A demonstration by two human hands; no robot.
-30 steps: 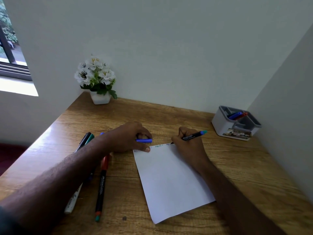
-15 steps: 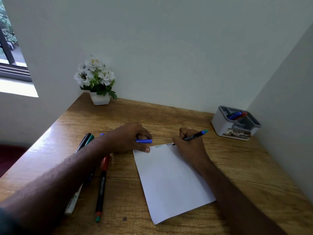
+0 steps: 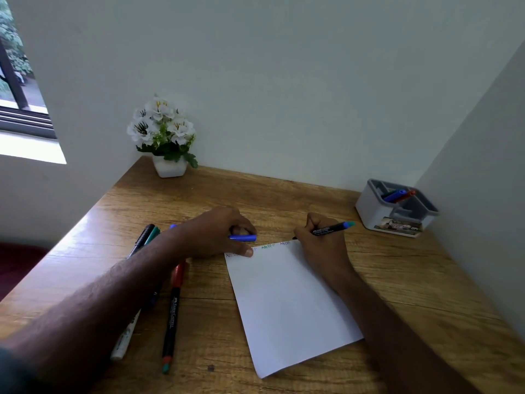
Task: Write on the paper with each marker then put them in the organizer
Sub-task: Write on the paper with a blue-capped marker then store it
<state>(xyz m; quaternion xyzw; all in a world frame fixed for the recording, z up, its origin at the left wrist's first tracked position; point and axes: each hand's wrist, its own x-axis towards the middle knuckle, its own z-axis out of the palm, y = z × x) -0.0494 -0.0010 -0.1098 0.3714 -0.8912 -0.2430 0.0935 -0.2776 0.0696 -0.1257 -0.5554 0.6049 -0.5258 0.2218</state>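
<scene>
Markers lie loose on the wooden tabletop (image 3: 284, 206), at least four by my count. Left hand (image 3: 218, 234) grips a blue marker (image 3: 243, 238), thumb pinning the white paper sheet (image 3: 289, 305). Right hand (image 3: 318, 240) pinches the teal-capped black marker (image 3: 331, 229); barely shifted, it writes on at the third word. The grey-and-white organizer (image 3: 377, 214) holds two.
</scene>
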